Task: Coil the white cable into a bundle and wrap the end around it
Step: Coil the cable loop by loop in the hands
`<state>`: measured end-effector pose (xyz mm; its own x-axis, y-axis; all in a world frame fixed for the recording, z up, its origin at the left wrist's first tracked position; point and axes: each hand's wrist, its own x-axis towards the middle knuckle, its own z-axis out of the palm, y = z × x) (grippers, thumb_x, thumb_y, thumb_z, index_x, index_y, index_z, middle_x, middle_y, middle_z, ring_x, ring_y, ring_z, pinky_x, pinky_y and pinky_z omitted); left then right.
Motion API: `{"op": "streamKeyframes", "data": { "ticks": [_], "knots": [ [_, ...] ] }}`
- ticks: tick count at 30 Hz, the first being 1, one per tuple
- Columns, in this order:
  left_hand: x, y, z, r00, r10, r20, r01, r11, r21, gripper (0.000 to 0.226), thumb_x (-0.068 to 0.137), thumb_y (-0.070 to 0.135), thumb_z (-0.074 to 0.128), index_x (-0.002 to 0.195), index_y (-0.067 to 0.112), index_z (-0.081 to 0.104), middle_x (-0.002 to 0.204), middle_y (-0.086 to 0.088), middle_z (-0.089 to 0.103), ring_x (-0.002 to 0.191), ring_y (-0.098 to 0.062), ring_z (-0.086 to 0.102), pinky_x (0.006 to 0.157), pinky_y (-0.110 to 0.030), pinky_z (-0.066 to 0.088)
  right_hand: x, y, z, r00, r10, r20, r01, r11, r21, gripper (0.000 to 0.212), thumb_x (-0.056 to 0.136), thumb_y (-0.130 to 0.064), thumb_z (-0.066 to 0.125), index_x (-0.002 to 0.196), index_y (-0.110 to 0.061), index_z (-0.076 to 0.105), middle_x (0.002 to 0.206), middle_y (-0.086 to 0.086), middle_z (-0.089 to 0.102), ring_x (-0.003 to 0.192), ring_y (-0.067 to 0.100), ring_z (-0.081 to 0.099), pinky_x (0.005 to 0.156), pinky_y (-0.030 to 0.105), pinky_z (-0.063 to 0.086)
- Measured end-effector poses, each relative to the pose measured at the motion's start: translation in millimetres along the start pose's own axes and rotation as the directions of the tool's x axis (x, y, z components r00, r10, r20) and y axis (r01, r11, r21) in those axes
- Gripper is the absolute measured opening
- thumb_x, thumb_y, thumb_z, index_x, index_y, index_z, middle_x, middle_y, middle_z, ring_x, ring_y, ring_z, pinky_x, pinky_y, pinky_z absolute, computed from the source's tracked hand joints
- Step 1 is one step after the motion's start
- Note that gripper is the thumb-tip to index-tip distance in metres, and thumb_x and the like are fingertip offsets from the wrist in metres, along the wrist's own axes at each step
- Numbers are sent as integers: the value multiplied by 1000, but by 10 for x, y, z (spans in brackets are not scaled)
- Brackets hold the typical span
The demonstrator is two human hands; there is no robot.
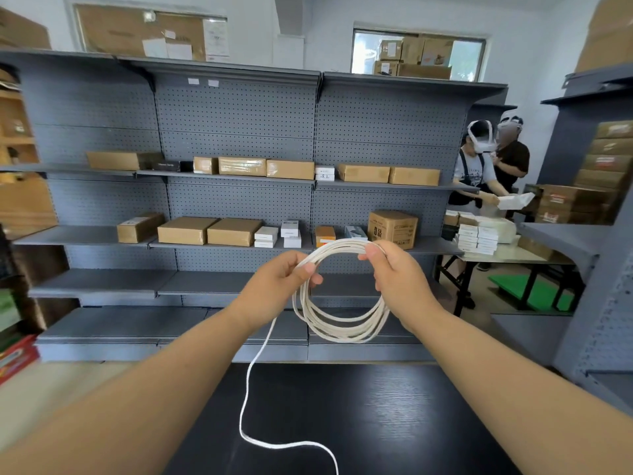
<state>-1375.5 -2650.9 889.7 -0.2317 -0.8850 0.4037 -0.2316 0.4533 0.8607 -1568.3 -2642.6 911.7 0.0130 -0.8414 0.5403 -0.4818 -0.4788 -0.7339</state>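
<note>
Grey shelving (239, 132) backs black table (376, 423); left hand (277, 279) and right hand (397, 272) pinch white cable (342, 330).

the cable (356, 334) is white with a faint creamy tint. the tabletop (394, 423) is black, streaked with a fine wood-grain pattern. the shelving (236, 118) is blue-grey, its back panels dotted with a regular grid of small holes. the cartons (186, 230) on it are plain brown, the small boxes (266, 233) white, one box (324, 234) orange. a green board (534, 294) shows at the right.
</note>
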Motion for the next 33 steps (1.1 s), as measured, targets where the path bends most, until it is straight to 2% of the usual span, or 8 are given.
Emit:
{"op": "streamKeyframes", "data": {
  "ticks": [8,12,16,20,25,28,31,33],
  "knots": [
    [-45,35,177,990,44,-136,-42,999,16,17,98,23,43,83,20,50,73,5,61,67,-7,60,71,-27,47,-28,28,79,995,67,-73,-60,994,93,29,98,-30,37,94,-13,60,59,-2,44,56,13,43,49,13,36],
    [-42,40,177,975,111,-192,-70,975,209,24,99,25,40,75,22,44,60,6,50,50,-1,46,55,-17,39,-26,51,70,996,89,9,-89,993,83,29,99,-33,34,94,-18,59,55,1,52,56,10,50,61,25,38],
    [3,39,128,965,152,-214,-77,944,322,25,98,28,39,74,25,41,63,2,49,57,-13,44,63,-34,40,-22,72,65,990,92,111,-104,988,110,20,99,-31,36,92,-23,53,69,-1,57,54,7,55,55,25,40],
    [15,98,87,972,190,-136,-117,902,416,25,98,28,39,74,32,41,63,6,47,59,-11,42,59,-21,35,13,42,15,983,-3,184,0,1000,16,17,97,-29,42,113,-25,47,88,-4,59,62,11,59,59,23,45],
    [44,167,64,975,219,-29,-171,831,529,23,98,30,40,101,13,55,75,-4,54,71,-20,47,66,-33,37,35,-28,-9,963,-51,264,72,995,-70,22,96,-23,44,118,-21,46,79,-10,51,67,7,54,52,6,40],
    [68,187,44,967,254,22,-222,796,563,20,98,30,40,92,14,51,73,-1,52,71,-23,48,66,-35,37,52,-37,-17,940,-68,335,127,979,-157,16,96,-25,45,111,-22,47,86,-1,57,67,13,55,61,20,44],
    [80,199,40,961,271,55,-249,763,596,19,98,29,40,89,15,50,72,1,50,71,-23,47,66,-34,36,54,-30,-24,937,-59,345,127,976,-179,7,97,-25,43,102,-23,47,82,2,57,65,12,53,56,13,42],
    [78,208,55,967,249,52,-231,774,589,21,98,28,41,94,11,54,74,-1,53,71,-23,50,68,-35,39,50,-36,-17,943,-66,327,143,965,-220,15,97,-26,41,104,-16,49,75,-2,51,65,14,51,60,20,45]
  ]
}}
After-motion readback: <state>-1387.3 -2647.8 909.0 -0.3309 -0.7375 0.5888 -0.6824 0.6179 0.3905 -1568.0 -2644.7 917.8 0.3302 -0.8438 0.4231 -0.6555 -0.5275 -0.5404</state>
